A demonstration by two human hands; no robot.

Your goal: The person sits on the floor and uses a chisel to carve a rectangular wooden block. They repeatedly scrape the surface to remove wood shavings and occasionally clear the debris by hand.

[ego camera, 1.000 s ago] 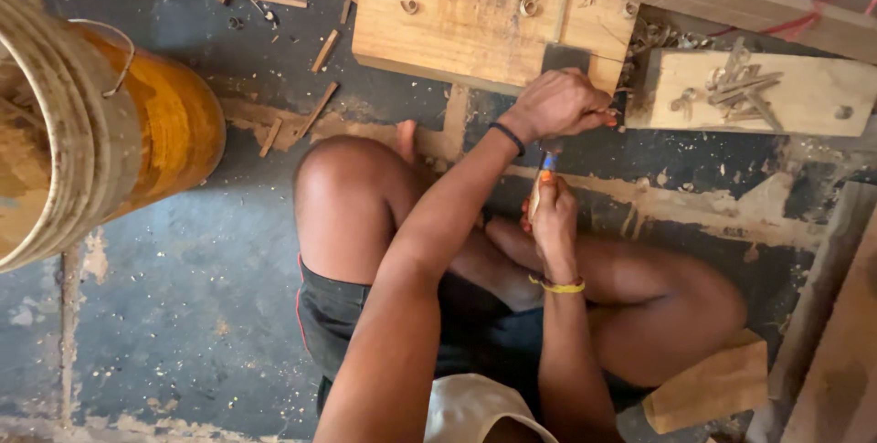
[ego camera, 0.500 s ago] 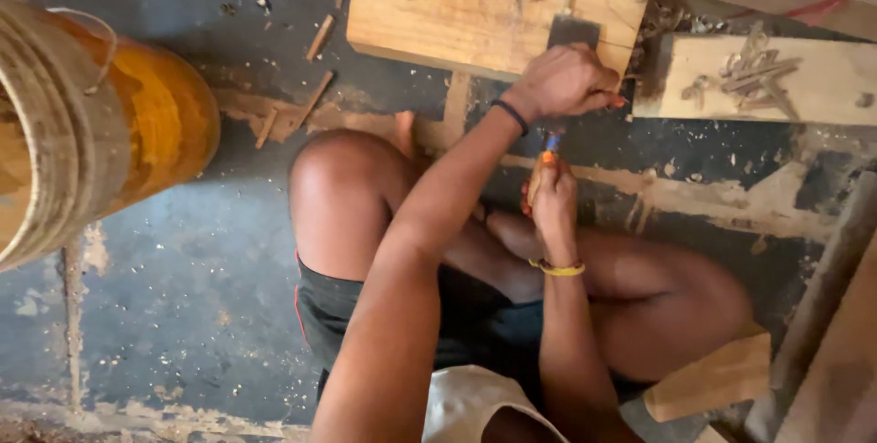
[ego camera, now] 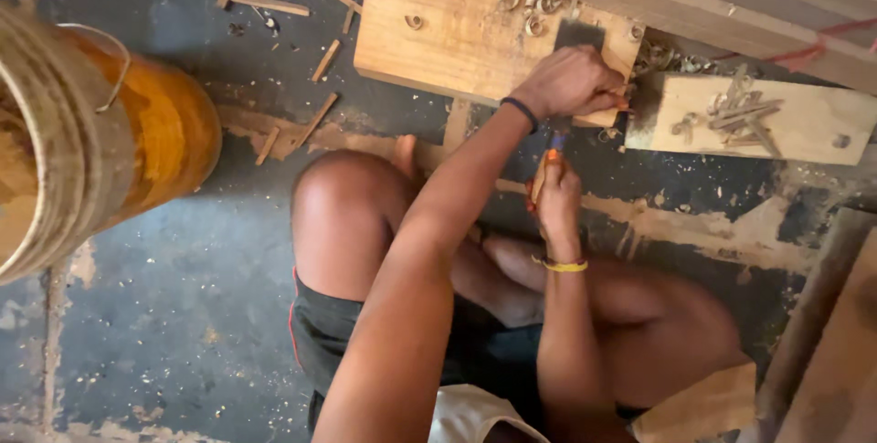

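Dark concrete floor [ego camera: 164, 333]; wooden boards [ego camera: 457, 32], scattered wood scraps [ego camera: 320, 119], orange bucket [ego camera: 137, 142]

Bucket [ego camera: 100, 132] cut off at left; chisel [ego camera: 554, 142] mostly hidden.

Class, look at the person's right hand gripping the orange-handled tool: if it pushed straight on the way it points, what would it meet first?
Most likely the left hand, which presses the chisel just ahead of the right hand, then the wooden board; depth is unclear.

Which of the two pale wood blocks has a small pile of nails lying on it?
The smaller block on the right; the larger board carries only curled shavings.
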